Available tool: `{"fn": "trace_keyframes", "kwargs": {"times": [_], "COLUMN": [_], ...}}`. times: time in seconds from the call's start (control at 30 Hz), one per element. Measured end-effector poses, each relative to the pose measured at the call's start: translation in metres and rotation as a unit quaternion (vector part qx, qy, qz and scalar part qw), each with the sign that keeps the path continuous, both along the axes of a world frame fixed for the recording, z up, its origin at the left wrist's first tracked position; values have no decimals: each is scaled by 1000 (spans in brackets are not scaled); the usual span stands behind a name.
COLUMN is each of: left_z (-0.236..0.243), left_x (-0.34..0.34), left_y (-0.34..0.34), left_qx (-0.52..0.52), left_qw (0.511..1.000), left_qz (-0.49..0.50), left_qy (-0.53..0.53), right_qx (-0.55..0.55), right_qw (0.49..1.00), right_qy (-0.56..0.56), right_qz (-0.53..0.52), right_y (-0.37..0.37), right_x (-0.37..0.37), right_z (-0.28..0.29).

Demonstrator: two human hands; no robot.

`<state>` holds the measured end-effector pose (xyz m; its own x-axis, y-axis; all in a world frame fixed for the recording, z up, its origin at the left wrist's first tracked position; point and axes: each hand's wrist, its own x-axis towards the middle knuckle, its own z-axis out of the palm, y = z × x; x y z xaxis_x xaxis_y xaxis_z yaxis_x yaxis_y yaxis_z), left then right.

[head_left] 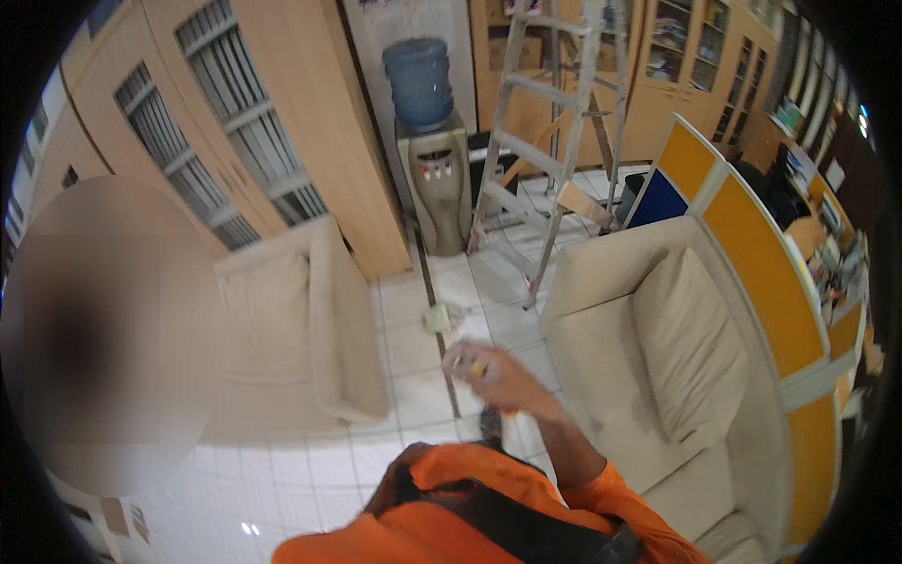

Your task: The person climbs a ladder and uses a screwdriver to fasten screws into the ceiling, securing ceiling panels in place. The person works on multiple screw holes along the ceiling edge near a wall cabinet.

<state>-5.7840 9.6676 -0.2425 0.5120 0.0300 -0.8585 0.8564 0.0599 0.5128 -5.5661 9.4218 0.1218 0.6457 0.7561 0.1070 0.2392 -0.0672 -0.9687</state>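
My right hand point(490, 374) is raised in front of my orange shirt point(451, 512), over the tiled floor. Its fingers are curled in around something small with grey and yellowish parts; motion blur hides what kind of thing it is. Beyond the hand, a crumpled pale green item point(439, 320) lies on the floor, apart from my fingers. My left hand does not show.
A beige armchair point(348, 329) stands left, a beige sofa point(611, 367) with a cushion right. Ahead are a water dispenser point(437, 193) with a blue bottle and an aluminium stepladder point(540, 155). Yellow partitions point(766, 254) back the sofa. Wooden cabinets point(282, 122) line the left; a large patch there is blurred.
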Motion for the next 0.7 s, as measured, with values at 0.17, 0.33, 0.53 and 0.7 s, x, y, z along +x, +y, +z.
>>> {"fn": "trace_keyframes", "kwargs": {"times": [0.17,0.33,0.53,0.7], "left_z": [38,77,51,89], "left_x": [157,274,418,526], "left_y": [-9,-21,-44,-64], "left_qx": [120,106,119,143], "left_qw": [952,941,973,975], "left_qz": [-280,-296,-182,4], "left_qy": [45,124,-73,-168], "right_qx": [49,99,-78,-129], "right_qw": [926,905,940,977], "right_qy": [233,92,-36,-92], "right_qz": [-292,-403,-330,-144], "right_y": [-62,-118,-78,56], "right_x": [156,377,563,675], "right_z": [45,-2,-28,-31]}}
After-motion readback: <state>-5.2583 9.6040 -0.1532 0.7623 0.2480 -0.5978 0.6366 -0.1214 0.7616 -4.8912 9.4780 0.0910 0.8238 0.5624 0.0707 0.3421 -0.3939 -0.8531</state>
